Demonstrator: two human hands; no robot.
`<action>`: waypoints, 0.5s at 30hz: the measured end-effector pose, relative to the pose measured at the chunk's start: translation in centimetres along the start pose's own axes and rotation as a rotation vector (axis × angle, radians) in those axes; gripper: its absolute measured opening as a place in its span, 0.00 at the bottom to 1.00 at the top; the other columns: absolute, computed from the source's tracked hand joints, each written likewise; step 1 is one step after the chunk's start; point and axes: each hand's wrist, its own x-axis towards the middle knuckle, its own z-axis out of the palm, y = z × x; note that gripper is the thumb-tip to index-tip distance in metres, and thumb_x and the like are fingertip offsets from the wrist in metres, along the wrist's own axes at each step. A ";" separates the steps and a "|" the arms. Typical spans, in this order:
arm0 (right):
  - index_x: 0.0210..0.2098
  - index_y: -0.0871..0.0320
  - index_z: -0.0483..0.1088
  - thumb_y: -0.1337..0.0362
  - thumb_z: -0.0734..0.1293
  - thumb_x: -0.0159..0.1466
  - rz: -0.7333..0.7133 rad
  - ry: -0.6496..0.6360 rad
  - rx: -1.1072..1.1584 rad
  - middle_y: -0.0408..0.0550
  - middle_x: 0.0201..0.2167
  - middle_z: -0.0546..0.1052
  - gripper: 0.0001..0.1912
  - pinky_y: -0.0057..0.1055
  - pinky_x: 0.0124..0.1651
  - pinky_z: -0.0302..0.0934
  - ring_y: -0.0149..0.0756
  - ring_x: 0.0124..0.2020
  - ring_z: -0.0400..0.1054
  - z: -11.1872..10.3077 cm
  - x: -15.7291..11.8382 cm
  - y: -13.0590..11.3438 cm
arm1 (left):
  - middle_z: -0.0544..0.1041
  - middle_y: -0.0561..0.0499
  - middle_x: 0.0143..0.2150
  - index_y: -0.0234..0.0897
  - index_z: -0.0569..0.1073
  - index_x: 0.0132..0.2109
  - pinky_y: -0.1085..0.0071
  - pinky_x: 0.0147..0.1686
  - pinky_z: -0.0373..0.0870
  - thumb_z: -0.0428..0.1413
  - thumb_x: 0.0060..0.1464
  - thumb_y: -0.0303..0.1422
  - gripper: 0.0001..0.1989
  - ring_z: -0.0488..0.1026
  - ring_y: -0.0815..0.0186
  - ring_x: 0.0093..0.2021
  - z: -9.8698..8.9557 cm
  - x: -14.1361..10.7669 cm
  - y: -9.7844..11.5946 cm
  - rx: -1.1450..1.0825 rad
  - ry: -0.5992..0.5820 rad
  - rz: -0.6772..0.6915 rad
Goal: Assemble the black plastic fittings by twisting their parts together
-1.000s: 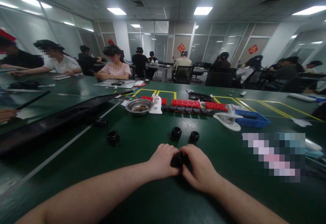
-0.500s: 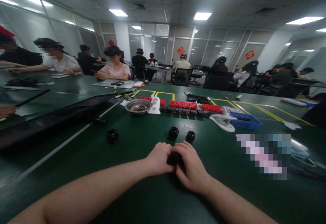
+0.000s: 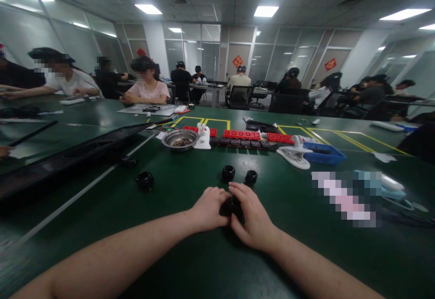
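Both hands close around one black part above the green table.

From here I see my left hand (image 3: 211,209) and right hand (image 3: 253,219) gripping the black part (image 3: 231,207) between them, near the table's (image 3: 190,267) front; fingers hide much of its shape. Just beyond are two black rings (image 3: 228,173) (image 3: 251,177), side by side but apart, and a third black ring (image 3: 145,181) sits well to the left. Farther back, a metal bowl (image 3: 180,141) of small pieces stands beside a white rabbit-shaped object (image 3: 203,137).
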 end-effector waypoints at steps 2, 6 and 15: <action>0.54 0.62 0.49 0.67 0.60 0.53 0.042 0.019 -0.053 0.59 0.51 0.60 0.30 0.49 0.52 0.54 0.47 0.52 0.55 0.0 0.1 0.0 | 0.71 0.50 0.38 0.37 0.67 0.40 0.64 0.41 0.61 0.56 0.41 0.36 0.16 0.66 0.60 0.38 -0.1 0.0 0.0 0.007 -0.016 0.001; 0.54 0.61 0.51 0.64 0.62 0.55 0.130 0.032 -0.110 0.58 0.47 0.64 0.29 0.47 0.47 0.59 0.47 0.48 0.60 0.5 -0.1 0.5 | 0.71 0.50 0.37 0.36 0.68 0.38 0.64 0.40 0.61 0.56 0.41 0.38 0.16 0.66 0.60 0.37 -0.3 0.0 0.1 0.007 -0.032 0.003; 0.54 0.62 0.50 0.66 0.61 0.53 0.074 0.018 -0.060 0.59 0.51 0.60 0.30 0.49 0.51 0.55 0.48 0.52 0.55 0.0 0.1 0.1 | 0.70 0.50 0.38 0.37 0.67 0.40 0.64 0.41 0.60 0.56 0.41 0.37 0.17 0.66 0.60 0.39 -0.1 0.0 -0.1 0.014 -0.022 0.002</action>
